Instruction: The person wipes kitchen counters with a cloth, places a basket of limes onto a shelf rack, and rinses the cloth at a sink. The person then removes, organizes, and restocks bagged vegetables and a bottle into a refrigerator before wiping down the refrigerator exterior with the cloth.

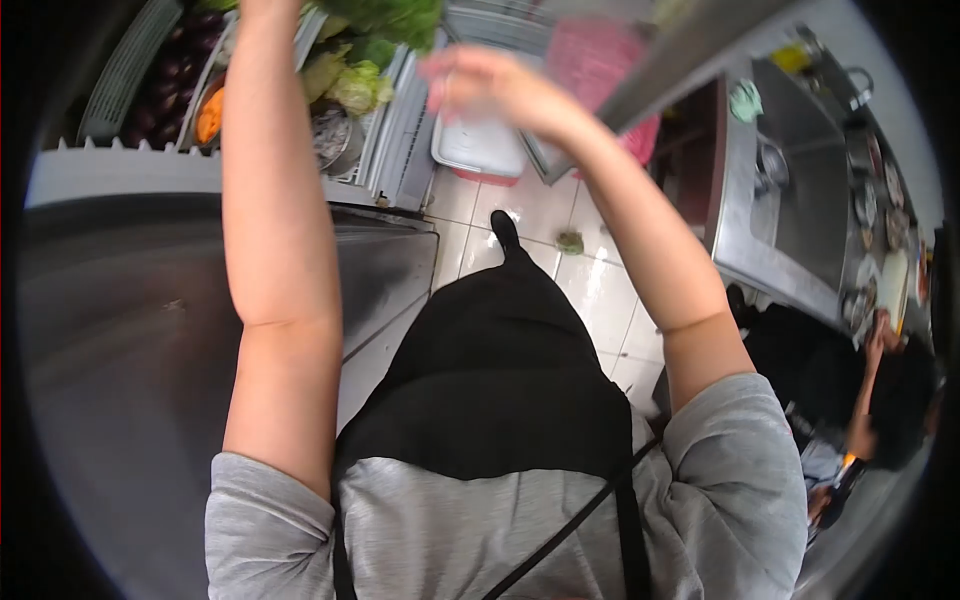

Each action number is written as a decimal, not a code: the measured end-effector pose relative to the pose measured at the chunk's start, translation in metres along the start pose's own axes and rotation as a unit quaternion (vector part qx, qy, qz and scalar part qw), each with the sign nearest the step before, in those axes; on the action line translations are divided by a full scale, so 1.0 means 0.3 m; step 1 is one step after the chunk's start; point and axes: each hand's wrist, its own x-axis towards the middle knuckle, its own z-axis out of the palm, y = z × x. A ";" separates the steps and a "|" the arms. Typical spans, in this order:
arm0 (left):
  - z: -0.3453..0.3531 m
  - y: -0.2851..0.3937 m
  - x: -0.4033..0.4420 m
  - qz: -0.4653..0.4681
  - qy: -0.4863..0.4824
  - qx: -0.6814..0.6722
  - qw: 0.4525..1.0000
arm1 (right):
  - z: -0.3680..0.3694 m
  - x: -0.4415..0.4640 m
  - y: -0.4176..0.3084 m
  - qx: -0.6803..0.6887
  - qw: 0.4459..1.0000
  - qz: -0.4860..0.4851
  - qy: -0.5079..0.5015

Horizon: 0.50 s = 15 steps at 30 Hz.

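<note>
My left arm reaches straight up over an open chilled compartment of vegetables; only the wrist shows at the top edge, and the left hand is cut off. Under that arm are dark purple eggplants [183,80], orange pieces [211,116] and pale green leafy vegetables [358,86]. My right hand [490,88], blurred by motion, hangs above a white-lidded container [480,145] on the floor, near darker green leaves [385,25]. Its fingers look spread, with nothing visible between them.
A pink crate [595,60] stands beyond my right hand. A green scrap [569,242] lies on the tiled floor. A metal sink [790,190] is at the right, with a co-worker [800,360] below it. A steel surface [150,350] fills the left.
</note>
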 end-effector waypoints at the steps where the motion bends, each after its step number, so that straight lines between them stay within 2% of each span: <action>1: 0.003 0.002 -0.035 -0.018 -0.026 -0.018 0.999 | 0.022 -0.097 0.078 0.000 0.998 0.044 -0.039; 2: 0.011 0.006 -0.078 -0.037 -0.055 -0.035 0.997 | 0.034 -0.199 0.175 0.002 0.993 0.089 -0.077; 4: 0.018 0.010 -0.178 -0.097 -0.106 -0.057 0.988 | 0.040 -0.395 0.367 -0.012 0.954 0.268 -0.133; 5: 0.024 -0.117 -0.218 -0.027 -0.204 0.116 0.972 | 0.033 -0.494 0.450 -0.058 0.932 0.335 -0.127; 6: 0.024 -0.100 -0.286 -0.030 -0.219 0.129 0.967 | 0.019 -0.595 0.532 -0.036 0.914 0.387 -0.115; 7: 0.041 -0.130 -0.373 -0.031 -0.203 0.088 0.975 | -0.003 -0.691 0.681 -0.060 0.886 0.444 -0.120; 8: 0.034 -0.104 -0.454 -0.032 -0.227 0.057 0.972 | -0.017 -0.784 0.798 -0.079 0.853 0.508 -0.092; 9: 0.039 -0.127 -0.536 -0.084 -0.291 0.060 0.951 | -0.029 -0.860 0.857 -0.117 0.815 0.561 -0.079; 10: 0.042 -0.125 -0.636 -0.036 -0.273 0.045 0.960 | -0.036 -0.945 0.955 -0.097 0.796 0.595 -0.057; 12: 0.027 -0.056 -0.806 -0.086 -0.362 0.046 0.927 | -0.054 -1.110 1.135 -0.090 0.770 0.631 -0.036; 13: 0.036 -0.072 -0.915 -0.118 -0.398 0.053 0.908 | -0.049 -1.173 1.206 -0.153 0.757 0.633 -0.042; 14: 0.041 -0.075 -1.016 -0.136 -0.414 0.043 0.899 | -0.048 -1.269 1.332 -0.283 0.763 0.576 -0.076; 15: 0.044 -0.049 -1.098 -0.161 -0.434 0.047 0.885 | -0.033 -1.338 1.387 -0.307 0.762 0.569 -0.031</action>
